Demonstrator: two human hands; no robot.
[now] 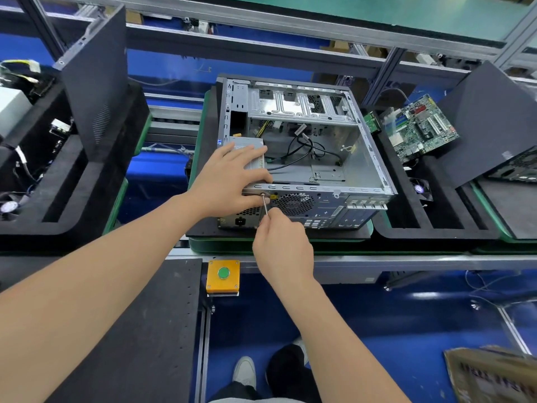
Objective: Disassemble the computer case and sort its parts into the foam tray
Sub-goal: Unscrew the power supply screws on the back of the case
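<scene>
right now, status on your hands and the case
Left hand flat on power supply, steadying. Right hand pinching screwdriver, tip at rear screw of computer case. Loose cables inside, clear of the tool.

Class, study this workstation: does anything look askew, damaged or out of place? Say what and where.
The motherboard on the right foam tray sits askew, at an angle to the tray's edges. Loose cables sprawl inside the open computer case, as expected mid-disassembly. No damage or spill shows.
</scene>
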